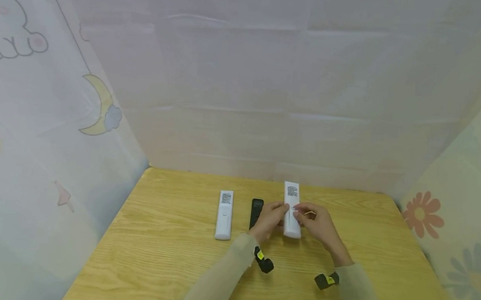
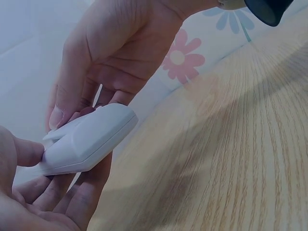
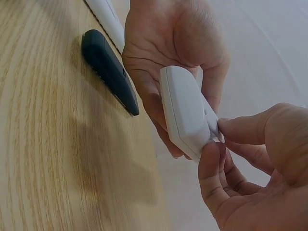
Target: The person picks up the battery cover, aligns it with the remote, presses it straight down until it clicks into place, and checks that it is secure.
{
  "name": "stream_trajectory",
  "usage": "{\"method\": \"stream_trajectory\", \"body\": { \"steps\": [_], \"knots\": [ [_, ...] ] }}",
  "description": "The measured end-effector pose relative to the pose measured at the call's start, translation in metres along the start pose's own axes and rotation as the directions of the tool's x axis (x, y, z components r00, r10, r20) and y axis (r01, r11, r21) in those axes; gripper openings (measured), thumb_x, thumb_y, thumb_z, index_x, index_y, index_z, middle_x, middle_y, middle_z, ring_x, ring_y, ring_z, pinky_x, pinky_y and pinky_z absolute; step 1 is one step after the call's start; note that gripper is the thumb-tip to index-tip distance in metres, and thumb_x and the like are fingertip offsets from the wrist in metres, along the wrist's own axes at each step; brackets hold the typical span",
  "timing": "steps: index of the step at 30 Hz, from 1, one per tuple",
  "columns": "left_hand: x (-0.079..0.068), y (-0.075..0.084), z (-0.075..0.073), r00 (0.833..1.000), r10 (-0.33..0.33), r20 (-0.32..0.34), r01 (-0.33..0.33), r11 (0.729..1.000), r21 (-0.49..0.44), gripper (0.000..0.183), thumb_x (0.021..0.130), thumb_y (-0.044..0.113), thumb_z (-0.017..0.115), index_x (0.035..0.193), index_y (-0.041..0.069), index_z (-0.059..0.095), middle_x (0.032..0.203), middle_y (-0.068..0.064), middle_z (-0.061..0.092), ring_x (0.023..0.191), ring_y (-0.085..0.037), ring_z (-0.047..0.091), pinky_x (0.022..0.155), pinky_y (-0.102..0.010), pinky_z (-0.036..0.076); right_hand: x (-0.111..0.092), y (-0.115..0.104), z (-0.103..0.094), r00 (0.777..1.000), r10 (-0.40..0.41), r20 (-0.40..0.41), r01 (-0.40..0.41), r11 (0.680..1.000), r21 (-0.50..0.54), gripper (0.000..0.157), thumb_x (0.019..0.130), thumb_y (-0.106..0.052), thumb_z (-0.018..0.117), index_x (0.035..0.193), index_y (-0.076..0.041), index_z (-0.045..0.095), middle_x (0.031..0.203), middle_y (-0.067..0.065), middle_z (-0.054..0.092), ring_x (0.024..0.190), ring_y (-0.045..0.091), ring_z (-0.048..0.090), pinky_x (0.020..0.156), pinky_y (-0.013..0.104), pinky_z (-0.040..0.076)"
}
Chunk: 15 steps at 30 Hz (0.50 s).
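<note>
A white remote control [image 1: 291, 228] is held above the table, its back with a printed label turned up. My left hand [image 1: 268, 220] grips it from the left side, thumb on top and fingers underneath. From the right, my right hand [image 1: 318, 224] pinches the battery cover [image 3: 211, 111] between thumb and fingers. In the right wrist view that cover stands tilted up from the remote's back. What lies under the cover is hidden.
Left of my hands, a black remote control [image 1: 256, 210] lies on the wooden table [image 1: 164, 257], partly behind my left hand. Further left lies a second white remote control [image 1: 224, 224], label side up. Printed sheets [image 1: 244, 98] hang as walls behind and beside the table.
</note>
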State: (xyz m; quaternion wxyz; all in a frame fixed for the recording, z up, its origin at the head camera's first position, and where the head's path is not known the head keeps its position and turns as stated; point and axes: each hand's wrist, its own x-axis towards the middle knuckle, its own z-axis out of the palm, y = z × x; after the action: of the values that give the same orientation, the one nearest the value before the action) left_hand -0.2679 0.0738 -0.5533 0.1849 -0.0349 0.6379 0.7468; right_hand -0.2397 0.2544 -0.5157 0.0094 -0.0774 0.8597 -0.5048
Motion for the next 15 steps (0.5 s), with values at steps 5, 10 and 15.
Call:
{"method": "stream_trajectory", "body": {
  "steps": [5,10,15],
  "knots": [
    [-0.0001,0.0002,0.0001,1.000,-0.004,-0.006,0.004,1.000,0.006,0.048,0.107,0.039,0.064,0.144,0.009,0.066,0.113,-0.007,0.076,0.094,-0.022,0.076,0.086,-0.044,0.065,-0.0001,-0.0001,0.0012,1.000,0.004,-0.003,-0.004,1.000,-0.017,0.028,0.104,-0.012,0.070,0.127,0.004,0.072,0.113,0.021,0.070,0.090,0.023,0.069,0.077,0.042,0.066],
    [0.0004,0.0010,0.0013,1.000,-0.009,-0.018,0.009,1.000,0.001,0.048,0.106,0.039,0.066,0.144,0.009,0.066,0.113,-0.006,0.076,0.094,-0.023,0.076,0.085,-0.044,0.065,-0.0001,0.0004,0.0015,1.000,0.010,-0.005,-0.011,0.999,-0.031,0.027,0.104,-0.011,0.070,0.127,0.003,0.072,0.114,0.021,0.070,0.092,0.023,0.069,0.078,0.043,0.066],
    [0.0007,0.0011,0.0012,1.000,-0.017,-0.019,0.017,1.000,-0.002,0.048,0.107,0.039,0.065,0.144,0.009,0.066,0.112,-0.006,0.076,0.094,-0.023,0.076,0.085,-0.044,0.065,-0.0005,0.0005,0.0016,1.000,0.007,-0.009,-0.008,0.999,-0.034,0.028,0.104,-0.012,0.070,0.128,0.003,0.072,0.113,0.020,0.069,0.091,0.022,0.069,0.077,0.042,0.066]
  ]
}}
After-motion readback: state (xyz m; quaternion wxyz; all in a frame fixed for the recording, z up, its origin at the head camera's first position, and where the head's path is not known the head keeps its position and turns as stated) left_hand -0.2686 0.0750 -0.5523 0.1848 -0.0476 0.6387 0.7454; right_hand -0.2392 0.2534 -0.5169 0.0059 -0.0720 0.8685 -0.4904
